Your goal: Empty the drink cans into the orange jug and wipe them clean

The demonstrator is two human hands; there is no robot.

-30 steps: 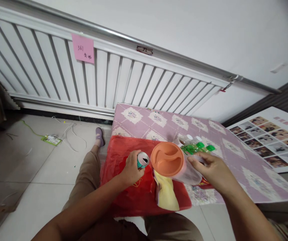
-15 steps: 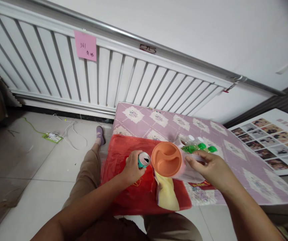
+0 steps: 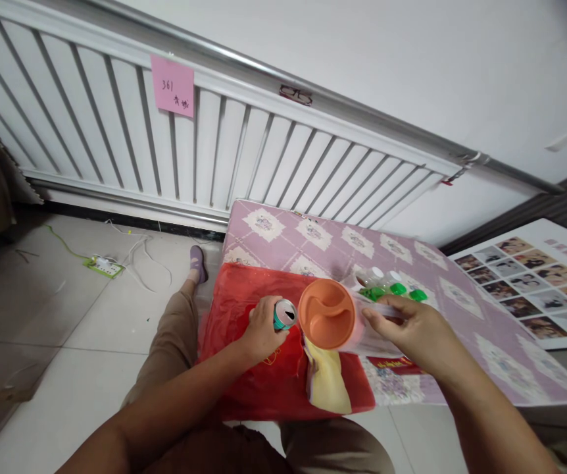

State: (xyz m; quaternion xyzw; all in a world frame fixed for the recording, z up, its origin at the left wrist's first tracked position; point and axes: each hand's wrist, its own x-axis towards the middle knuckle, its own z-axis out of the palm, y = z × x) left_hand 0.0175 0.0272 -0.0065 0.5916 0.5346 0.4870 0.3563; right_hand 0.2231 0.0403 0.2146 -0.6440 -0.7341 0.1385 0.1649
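My left hand (image 3: 262,334) is wrapped around an opened drink can (image 3: 284,315) with a teal side and a silver top, held above a red plastic bag (image 3: 244,276). My right hand (image 3: 414,326) grips the handle of a clear plastic pitcher (image 3: 369,337), tilted so its orange lid (image 3: 327,313) faces left toward the can. A small gap separates can and lid. Below the lid, a yellow cloth (image 3: 329,382) lies on the red bag. Just behind the pitcher are several clear bottles with green and white caps (image 3: 398,288).
A table with a purple floral cloth (image 3: 313,232) stands against a white radiator (image 3: 258,158). At the right leans a photo board (image 3: 535,276). A green power strip (image 3: 103,266) with cords lies on the floor at left, near a foot in a purple shoe (image 3: 197,263).
The view has shifted slightly. Both hands keep their holds, and the can and pitcher stay almost where they were relative to each other.
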